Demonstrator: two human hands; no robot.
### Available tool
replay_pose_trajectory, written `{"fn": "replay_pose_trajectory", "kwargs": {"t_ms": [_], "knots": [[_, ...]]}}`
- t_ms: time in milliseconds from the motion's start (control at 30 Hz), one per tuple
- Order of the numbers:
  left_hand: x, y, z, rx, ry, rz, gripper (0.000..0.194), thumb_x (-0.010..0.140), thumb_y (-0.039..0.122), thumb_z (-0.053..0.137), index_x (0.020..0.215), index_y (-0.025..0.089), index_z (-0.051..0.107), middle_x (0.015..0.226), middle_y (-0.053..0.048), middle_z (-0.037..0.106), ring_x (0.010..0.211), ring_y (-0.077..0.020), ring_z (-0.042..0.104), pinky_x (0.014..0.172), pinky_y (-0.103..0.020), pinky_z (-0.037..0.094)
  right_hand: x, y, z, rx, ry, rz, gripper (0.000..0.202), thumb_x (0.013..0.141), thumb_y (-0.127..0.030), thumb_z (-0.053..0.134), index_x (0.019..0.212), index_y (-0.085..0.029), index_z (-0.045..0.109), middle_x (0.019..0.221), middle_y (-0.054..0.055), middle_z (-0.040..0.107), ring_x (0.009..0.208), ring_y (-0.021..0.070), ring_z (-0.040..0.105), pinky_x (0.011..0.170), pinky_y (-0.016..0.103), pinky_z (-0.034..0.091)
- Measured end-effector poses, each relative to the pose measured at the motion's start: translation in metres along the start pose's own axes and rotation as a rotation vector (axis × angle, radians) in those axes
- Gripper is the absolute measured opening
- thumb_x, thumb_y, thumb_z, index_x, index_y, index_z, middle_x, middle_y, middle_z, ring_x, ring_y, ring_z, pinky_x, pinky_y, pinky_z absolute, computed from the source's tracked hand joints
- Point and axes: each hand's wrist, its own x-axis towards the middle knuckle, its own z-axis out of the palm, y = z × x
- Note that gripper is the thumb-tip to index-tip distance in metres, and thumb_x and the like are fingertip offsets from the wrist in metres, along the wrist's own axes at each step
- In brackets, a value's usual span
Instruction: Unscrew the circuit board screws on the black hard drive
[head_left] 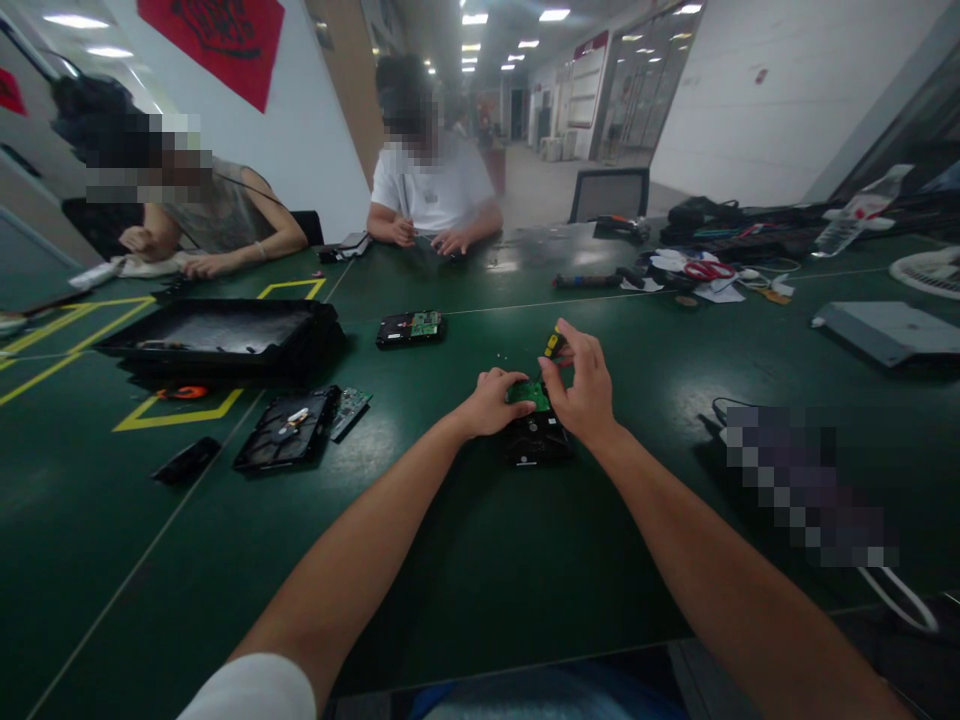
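A black hard drive [536, 442] lies on the green table in front of me, its green circuit board [534, 396] facing up. My left hand [491, 403] grips the drive's left side, with the thumb on the board. Between the thumb and fingers of my right hand [583, 390] is a screwdriver [555, 343] with a yellow and black handle. It stands roughly upright over the right part of the board; its tip is hidden by my fingers. A few tiny bits, perhaps screws, lie just beyond the drive.
To the left are an opened black drive [285, 430], a loose circuit board [349, 412], a black tray [217, 335] and an orange-handled tool [184, 392]. Another drive [410, 328] lies farther ahead. Two people sit across the table. A grey box [892, 333] and cables are at right.
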Motion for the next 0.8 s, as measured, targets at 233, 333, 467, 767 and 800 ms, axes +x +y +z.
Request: {"fn": "replay_pose_trajectory", "kwargs": {"t_ms": [233,333,467,767,800], "knots": [[0.0000,-0.0004,0.0007,-0.003,-0.002,-0.014,0.061,0.091,0.048,0.069,0.143,0.017,0.060,0.123,-0.015,0.059,0.124,-0.0348,0.052,0.114,-0.049,0.039,-0.0007,0.0027,0.0025,0.011,0.010,-0.009,0.057,0.104,-0.032,0.053,0.157,-0.033,0.035,0.134,0.011,0.057,0.102,0.0238,0.065,0.088,0.046,0.064],[0.0004,-0.0018,0.0024,-0.003,0.001,-0.008,0.060,0.092,0.047,0.068,0.143,0.016,0.060,0.123,-0.015,0.059,0.124,-0.0344,0.051,0.113,-0.048,0.039,-0.0001,0.0024,0.0023,0.001,0.022,-0.025,0.059,0.101,-0.033,0.059,0.155,-0.033,0.038,0.130,0.010,0.057,0.100,0.0237,0.063,0.083,0.044,0.064],[0.0004,-0.0033,0.0039,-0.011,0.002,-0.024,0.061,0.091,0.048,0.068,0.143,0.018,0.060,0.124,-0.014,0.058,0.124,-0.0345,0.051,0.112,-0.048,0.040,0.0006,0.0009,0.0021,0.016,-0.001,-0.042,0.060,0.103,-0.027,0.053,0.159,-0.033,0.033,0.137,0.012,0.056,0.107,0.0252,0.063,0.091,0.048,0.063],[0.0013,-0.0028,0.0027,0.005,-0.002,0.000,0.059,0.092,0.048,0.068,0.143,0.019,0.060,0.122,-0.013,0.059,0.123,-0.0335,0.052,0.113,-0.049,0.039,0.0002,0.0000,0.0020,-0.003,0.003,-0.004,0.063,0.100,-0.029,0.059,0.158,-0.036,0.036,0.132,0.011,0.053,0.107,0.0259,0.061,0.081,0.045,0.066],[0.0012,-0.0025,0.0026,0.002,-0.001,-0.003,0.058,0.092,0.048,0.068,0.142,0.019,0.060,0.122,-0.013,0.059,0.123,-0.0333,0.052,0.113,-0.049,0.039,0.0005,-0.0005,0.0021,-0.005,-0.004,-0.017,0.064,0.100,-0.028,0.058,0.159,-0.036,0.034,0.134,0.011,0.052,0.111,0.0268,0.060,0.084,0.046,0.065]]}}
